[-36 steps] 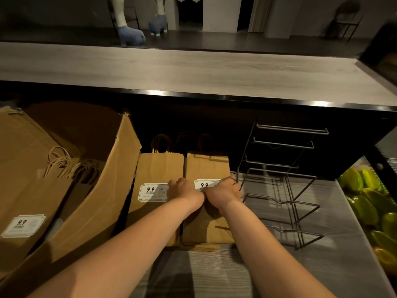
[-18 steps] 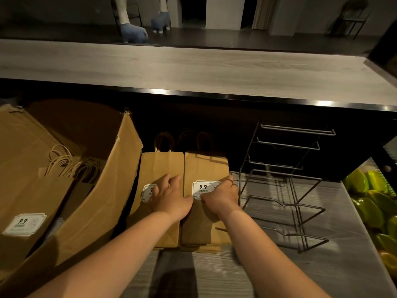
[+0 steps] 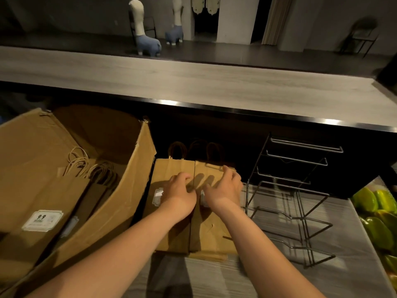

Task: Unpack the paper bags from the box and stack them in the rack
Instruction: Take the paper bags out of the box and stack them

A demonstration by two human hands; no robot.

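Two flat stacks of brown paper bags lie side by side on the grey counter, the left stack (image 3: 171, 233) and the right stack (image 3: 211, 233), handles pointing away from me. My left hand (image 3: 179, 191) rests on the left stack over its white label. My right hand (image 3: 225, 184) sits over the right stack with fingers spread, fingertips near its far edge. An open cardboard box (image 3: 120, 211) at the left holds more paper bags (image 3: 43, 201) with twine handles. The black wire rack (image 3: 300, 211) stands just right of the stacks, with no bags in it.
A raised wooden counter (image 3: 214, 87) with a dark front runs behind the bags. Green produce (image 3: 378, 222) fills a tray at the right edge. Two llama figures (image 3: 146, 41) and a chair (image 3: 361, 37) stand on the floor beyond.
Both hands have slid away from me along the stacks. My left hand moved from the right stack's label onto the left stack. My right fingers have spread toward the far edge.
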